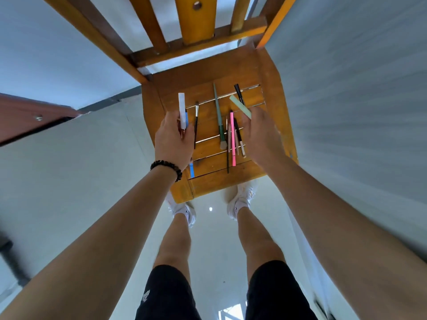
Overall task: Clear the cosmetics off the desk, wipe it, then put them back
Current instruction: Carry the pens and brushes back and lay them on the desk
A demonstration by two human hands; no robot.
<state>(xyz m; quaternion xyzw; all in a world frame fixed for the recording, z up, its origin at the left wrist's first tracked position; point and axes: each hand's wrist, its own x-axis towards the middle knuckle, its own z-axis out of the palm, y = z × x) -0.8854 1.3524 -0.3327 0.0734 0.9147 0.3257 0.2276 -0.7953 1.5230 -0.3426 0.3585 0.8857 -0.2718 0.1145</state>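
Wooden chair (265, 72) serves as holding place: brushes and pencils lie along its slatted seat. Left hand (174, 140) grips a white tube (182, 109) and blue pen; right hand (261, 132) pinches a pale green stick (240, 106). Judged step: either setting down or collecting; I cannot tell which. Pink pencil (233, 139) lies mid-seat. Seat slots and front edge risk dropped items; floor around stands open.
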